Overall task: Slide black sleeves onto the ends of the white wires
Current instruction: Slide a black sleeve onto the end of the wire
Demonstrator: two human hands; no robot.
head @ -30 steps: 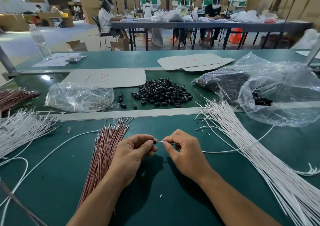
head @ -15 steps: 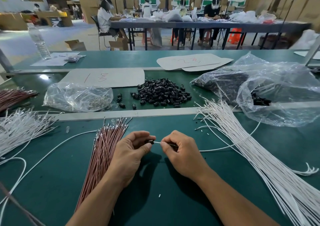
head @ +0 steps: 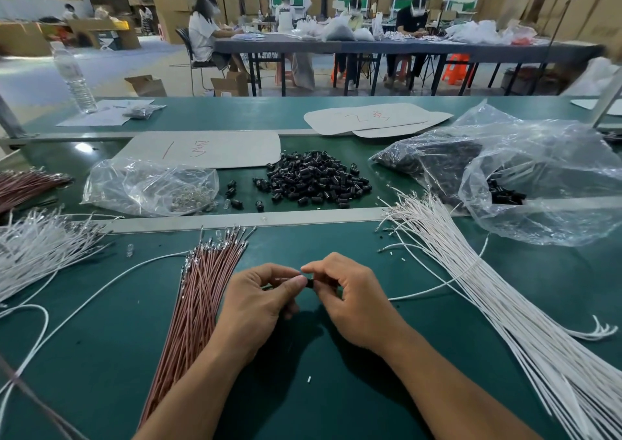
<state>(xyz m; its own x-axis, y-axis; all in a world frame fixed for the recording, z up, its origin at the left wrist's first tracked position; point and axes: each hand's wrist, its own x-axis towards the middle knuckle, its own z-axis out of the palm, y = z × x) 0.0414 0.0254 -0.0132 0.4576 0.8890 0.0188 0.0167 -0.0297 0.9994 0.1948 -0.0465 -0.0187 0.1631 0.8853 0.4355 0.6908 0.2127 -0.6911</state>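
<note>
We pinch a black sleeve (head: pixel 310 283) between the thumb and forefinger of our left hand (head: pixel 259 308), above the green table (head: pixel 336 406). Our right hand (head: pixel 356 308), fingers curled, pinches the white wire (head: pixel 434 286) right at the sleeve. The wire trails right toward the white wire bundle (head: pixel 488 288).

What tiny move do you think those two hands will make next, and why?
Most likely a short push: the left hand pinches the black sleeve right against the right hand, which seems to hold the white wire trailing off rightward. The hands meet at the sleeve, so seating it fully on the wire end looks like the next step.
</note>
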